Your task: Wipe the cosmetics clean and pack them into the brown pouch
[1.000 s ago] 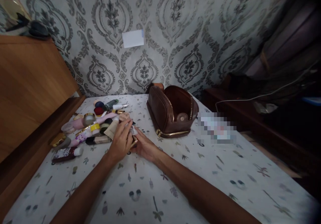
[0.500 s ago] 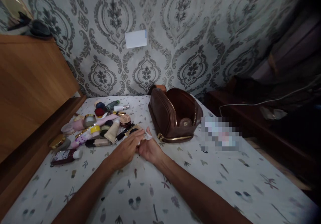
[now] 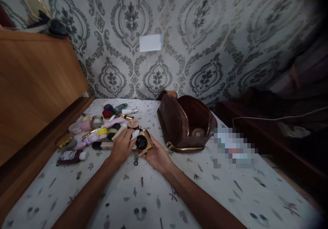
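So the right hand (image 3: 159, 155) has a gold case (image 3: 142, 143) gripped between thumb and fingers, tipped so its round black label shows, and it's just left of the brown bag (image 3: 170, 123). The left hand (image 3: 122, 147) is right next to it, fingers closed in around a white scrap (image 3: 135, 134), too blurry to say what it is. Further left of the bag there's a whole jumble of makeup: a yellow-lidded jar (image 3: 102, 132), a green tube (image 3: 120, 108) toward the back, a gold-lidded jar (image 3: 65, 140) and, nearer the front, a dark red bottle (image 3: 70, 157) with a white cap. Bag's unzipped and gaping, sitting on a white printed sheet (image 3: 153, 194). Behind it is a patterned wall (image 3: 200, 48) with a white card (image 3: 150, 43) on it.
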### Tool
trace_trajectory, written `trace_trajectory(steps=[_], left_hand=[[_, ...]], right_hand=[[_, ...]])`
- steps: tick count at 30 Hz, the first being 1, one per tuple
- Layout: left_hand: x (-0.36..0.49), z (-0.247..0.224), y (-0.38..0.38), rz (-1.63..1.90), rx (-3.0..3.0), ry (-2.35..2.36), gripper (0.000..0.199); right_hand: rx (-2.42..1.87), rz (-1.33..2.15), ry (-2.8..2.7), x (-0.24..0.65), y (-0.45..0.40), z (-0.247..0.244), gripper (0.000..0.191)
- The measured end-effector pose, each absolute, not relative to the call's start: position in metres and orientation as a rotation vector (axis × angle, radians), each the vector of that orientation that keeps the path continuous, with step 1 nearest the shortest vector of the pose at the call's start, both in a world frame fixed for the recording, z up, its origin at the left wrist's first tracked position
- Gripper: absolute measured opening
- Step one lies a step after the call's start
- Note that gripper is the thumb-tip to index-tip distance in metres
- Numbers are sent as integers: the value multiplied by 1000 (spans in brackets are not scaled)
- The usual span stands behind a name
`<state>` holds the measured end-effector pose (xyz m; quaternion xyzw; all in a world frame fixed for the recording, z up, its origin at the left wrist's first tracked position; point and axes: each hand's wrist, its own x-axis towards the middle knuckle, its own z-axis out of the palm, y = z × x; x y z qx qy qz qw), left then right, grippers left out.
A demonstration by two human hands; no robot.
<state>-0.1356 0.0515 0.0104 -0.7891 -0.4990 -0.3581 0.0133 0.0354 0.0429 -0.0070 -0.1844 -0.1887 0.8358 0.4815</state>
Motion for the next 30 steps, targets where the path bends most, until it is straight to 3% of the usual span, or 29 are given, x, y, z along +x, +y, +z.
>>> trace_trajectory(steps=[8, 16, 21, 26, 30], left_hand=[[-109, 2, 34, -1150, -2771, -1459, 12], [-101, 3, 24, -1465, -2697, -1218, 17], [-105, 11, 28, -1733, -2576, -1387, 19], [-114, 26, 36, -1890, -2439, -1718, 22], [-116, 34, 37, -2012, -2344, -1831, 26]], right_hand=[[-453, 1891, -350, 39, 51, -5, 21], [-553, 1585, -786, 25, 42, -13, 47], [-557, 1462, -1182, 36, 34, -6, 60], [-581, 1456, -1422, 38, 29, -6, 93], [-762, 1148, -1598, 33, 31, -17, 88]])
